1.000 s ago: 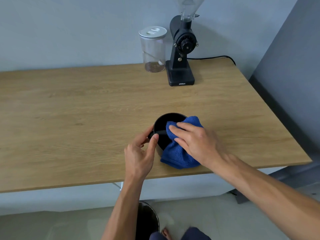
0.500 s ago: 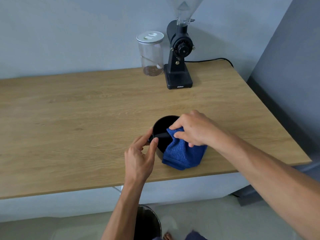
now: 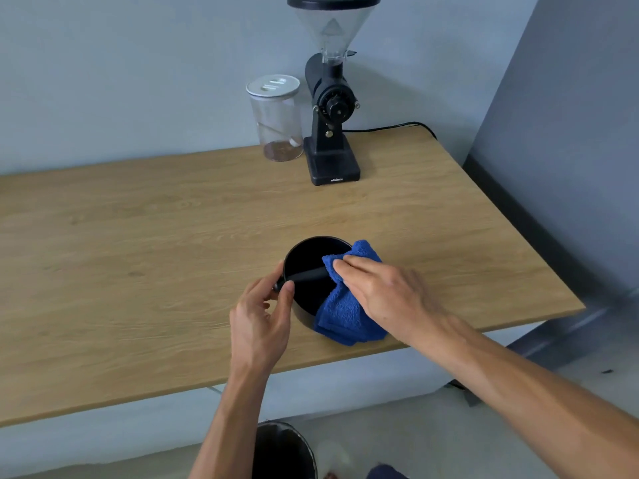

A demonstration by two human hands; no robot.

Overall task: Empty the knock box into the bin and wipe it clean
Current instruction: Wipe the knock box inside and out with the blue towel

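- The knock box [image 3: 311, 267], round and black, stood on the table [image 3: 145, 257] close to its near edge, upright, mouth up.
- A black bar [image 3: 306, 276] crossed the mouth from the left rim toward the right, its right end hidden under the cloth [image 3: 345, 312].
- The left hand [image 3: 259, 319] gripped the box at its left rim, thumb and forefinger closed around the bar's end where it met the wall.
- The right hand [image 3: 383, 292] lay flat on the blue cloth, fingers together and stretched out, pressing it against the box's right rim; it was laid on the cloth rather than closed around it.
- The cloth was folded; its upper part draped over the rim into the box, the rest hung down the outside onto the table just beside the box.
- Inside, the box looked dark; I could not tell whether grounds remained.
- The bin [image 3: 283, 451] stood on the floor below the table edge, partly hidden by the left forearm.
- At the back of the table stood a grinder [image 3: 330, 133] and, just left of it, a clear jar [image 3: 276, 119] with a little brown matter at the bottom.
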